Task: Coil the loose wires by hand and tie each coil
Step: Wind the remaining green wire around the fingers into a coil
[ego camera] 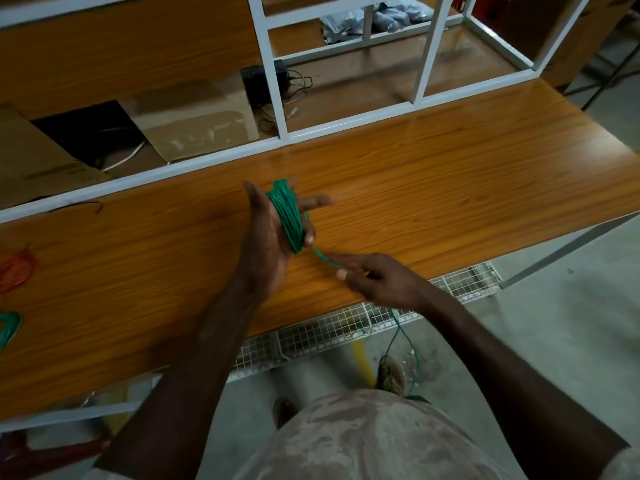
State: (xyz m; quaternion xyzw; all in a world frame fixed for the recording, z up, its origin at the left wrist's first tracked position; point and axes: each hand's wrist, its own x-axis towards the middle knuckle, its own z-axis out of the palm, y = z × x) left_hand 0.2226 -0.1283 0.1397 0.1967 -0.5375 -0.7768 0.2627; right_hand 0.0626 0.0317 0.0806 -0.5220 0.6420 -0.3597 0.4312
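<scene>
Above the wooden desk (450,174), left hand (266,244) upright, fingers curled round a green wire coil (289,216) wound about the palm. Just right of the coil, right hand (377,278) pinching the loose green wire (325,259) running from coil down past the desk edge toward the floor. At the desk's far left edge, an orange coil (15,271) and another green coil (8,327); no readable writing anywhere.
</scene>
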